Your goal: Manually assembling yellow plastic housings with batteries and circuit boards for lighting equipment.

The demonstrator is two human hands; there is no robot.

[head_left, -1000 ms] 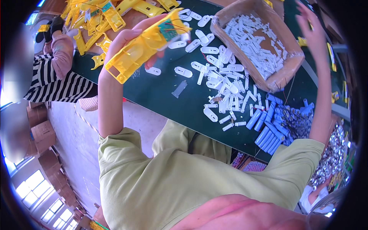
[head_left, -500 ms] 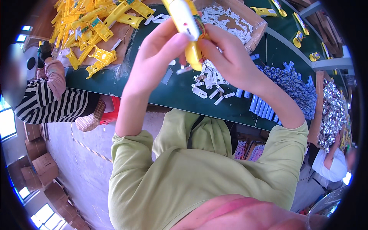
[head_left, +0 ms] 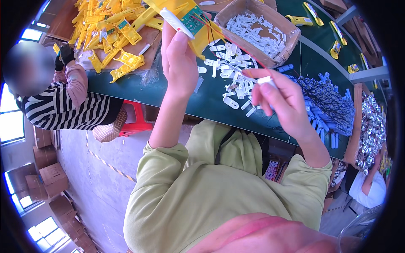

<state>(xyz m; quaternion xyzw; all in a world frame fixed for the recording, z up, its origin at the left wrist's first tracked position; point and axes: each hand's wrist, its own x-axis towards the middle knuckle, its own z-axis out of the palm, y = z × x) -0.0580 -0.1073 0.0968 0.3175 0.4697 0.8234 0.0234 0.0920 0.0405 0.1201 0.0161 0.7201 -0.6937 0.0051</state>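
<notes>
My left hand [head_left: 180, 63] is closed around a yellow plastic casing [head_left: 203, 41] held up over the table. A green circuit board [head_left: 192, 21] shows inside it, with thin red and dark wires. A white oblong cover [head_left: 176, 23] lies along the casing, by my left thumb. My right hand [head_left: 284, 101] pinches a small white piece [head_left: 265, 80] between thumb and fingers. A red wire runs from the casing toward it. A thin pale strip also reaches left from those fingers; its kind is unclear. Loose white plastic parts [head_left: 230, 102] lie below, between my hands.
Yellow casings [head_left: 126, 61] are heaped at the left. A cardboard box [head_left: 291, 44] of small white parts stands behind my right hand. Blue cylinders with dark wires [head_left: 329, 101] lie at the right, beside a box of shiny pieces [head_left: 368, 126]. A person in stripes [head_left: 63, 107] sits left.
My hands have moved apart: the right has come away from the casing, down and right, with the white piece. The casing now tilts in my left hand, showing its board and wires.
</notes>
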